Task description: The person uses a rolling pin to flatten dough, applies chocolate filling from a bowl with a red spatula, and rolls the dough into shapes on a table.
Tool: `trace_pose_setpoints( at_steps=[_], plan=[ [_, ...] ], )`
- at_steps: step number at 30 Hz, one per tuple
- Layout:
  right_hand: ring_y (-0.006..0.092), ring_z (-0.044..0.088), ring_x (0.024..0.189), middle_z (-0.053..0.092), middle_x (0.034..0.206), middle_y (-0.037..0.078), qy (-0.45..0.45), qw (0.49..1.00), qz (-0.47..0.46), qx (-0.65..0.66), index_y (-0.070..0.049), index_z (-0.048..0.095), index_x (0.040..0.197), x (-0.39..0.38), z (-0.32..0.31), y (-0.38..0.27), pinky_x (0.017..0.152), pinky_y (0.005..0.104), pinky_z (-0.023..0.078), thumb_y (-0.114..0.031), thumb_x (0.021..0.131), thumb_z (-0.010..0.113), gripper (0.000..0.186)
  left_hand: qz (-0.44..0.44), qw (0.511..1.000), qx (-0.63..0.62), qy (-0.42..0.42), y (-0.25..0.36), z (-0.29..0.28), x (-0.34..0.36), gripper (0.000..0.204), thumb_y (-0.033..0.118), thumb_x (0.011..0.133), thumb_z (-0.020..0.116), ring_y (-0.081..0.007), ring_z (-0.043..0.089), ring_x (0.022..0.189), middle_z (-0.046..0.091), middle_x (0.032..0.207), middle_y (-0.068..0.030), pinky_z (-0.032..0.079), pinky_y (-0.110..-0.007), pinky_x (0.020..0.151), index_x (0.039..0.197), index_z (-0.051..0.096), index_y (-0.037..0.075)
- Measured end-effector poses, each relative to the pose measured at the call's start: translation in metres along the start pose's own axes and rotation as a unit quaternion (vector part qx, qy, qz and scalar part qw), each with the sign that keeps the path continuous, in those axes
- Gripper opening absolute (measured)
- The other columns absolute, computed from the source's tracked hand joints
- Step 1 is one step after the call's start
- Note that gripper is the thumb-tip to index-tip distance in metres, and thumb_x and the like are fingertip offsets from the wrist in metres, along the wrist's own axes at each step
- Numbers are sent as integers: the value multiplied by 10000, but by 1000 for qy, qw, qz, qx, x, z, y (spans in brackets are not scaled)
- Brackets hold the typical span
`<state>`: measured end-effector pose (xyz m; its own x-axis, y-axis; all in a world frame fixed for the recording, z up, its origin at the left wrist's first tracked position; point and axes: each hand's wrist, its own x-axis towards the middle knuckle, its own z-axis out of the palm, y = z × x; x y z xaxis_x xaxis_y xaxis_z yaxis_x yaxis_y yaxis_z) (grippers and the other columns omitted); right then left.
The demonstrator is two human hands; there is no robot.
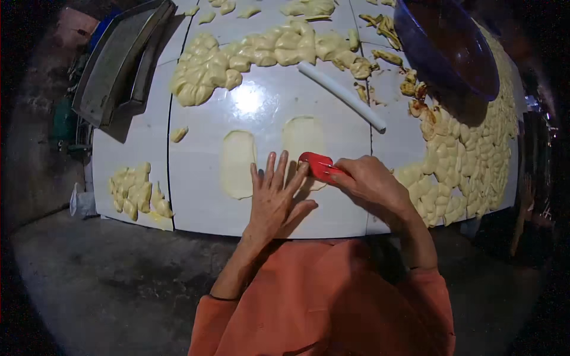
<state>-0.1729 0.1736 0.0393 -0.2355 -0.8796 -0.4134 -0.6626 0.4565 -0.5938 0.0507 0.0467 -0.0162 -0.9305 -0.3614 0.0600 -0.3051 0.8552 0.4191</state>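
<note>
"Two items to enter first: left dough sheet [236, 163], right dough sheet [303, 135]. Location?"

"Counter [199, 160], both lying flat. Left sheet at ten o'clock from the left hand [273, 199]; right sheet at twelve to one, its near part partly covered by hand and scraper."

"Fingers, condition?"

"Left: spread, palm down, grasping nothing; little finger at the left sheet's edge. Right hand [374, 184]: fingers wrapped round the handle of one red scraper [314, 165], blade over the right sheet. Blade touching dough or held above: cannot tell."

"Hazards on file?"

"Three, by judgement. One: nicked fingertip, should the blade slip toward nine o'clock, where the left index finger lies right by it. Two: torn or gouged right sheet, should a blade corner dig into dough so thin, or the dough cling to the counter. Three: dented left sheet, should the little finger press sideways."

"Neighbouring stock?"

"White rolling pin [341, 96], one o'clock, lying slantwise; liable to roll if knocked. Dough pieces [463, 160], three o'clock, packed close; a wide swing of the right elbow could smear them."
</note>
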Motion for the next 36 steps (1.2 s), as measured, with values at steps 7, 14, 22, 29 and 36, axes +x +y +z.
trace_pose_setpoints(
  at_steps=[7,14,22,29,36],
  plan=[
    [454,693,846,713,865,248,27,998,-13,-51,-16,722,1025,-2,10,-4,788,539,537,-351,1009,599,357,4,998,14,-64,9,13,4,843,631,933,610,-525,177,1537,217,1662,-299,102,-786,1150,1624,338,232],
    [441,684,799,691,811,242,63,993,53,-88,-36,701,1023,-28,0,-5,736,523,527,-343,1007,615,319,10,997,17,-79,11,16,5,797,579,945,622,-521,178,1538,233,1662,-284,102,-802,1138,1599,390,186],
    [420,705,840,720,859,204,92,988,78,-94,-53,656,1103,-38,-6,-12,772,537,543,-343,1026,578,310,-17,1000,-4,-22,10,-1,22,677,469,964,655,-479,254,1523,345,1614,-258,133,-754,1164,1535,466,159],
    [435,700,875,719,891,233,126,990,69,-15,-58,695,1125,-34,2,0,785,527,539,-343,1017,597,320,-30,998,44,-20,-1,3,7,675,531,923,677,-443,263,1525,388,1604,-192,119,-767,1172,1530,514,283],
    [209,633,742,700,852,142,311,920,133,195,5,713,1175,-51,-84,47,723,360,517,-295,1020,610,353,-22,999,7,41,5,5,11,513,260,885,780,-426,389,1466,480,1546,-159,197,-757,1145,1378,644,226]
  ],
)
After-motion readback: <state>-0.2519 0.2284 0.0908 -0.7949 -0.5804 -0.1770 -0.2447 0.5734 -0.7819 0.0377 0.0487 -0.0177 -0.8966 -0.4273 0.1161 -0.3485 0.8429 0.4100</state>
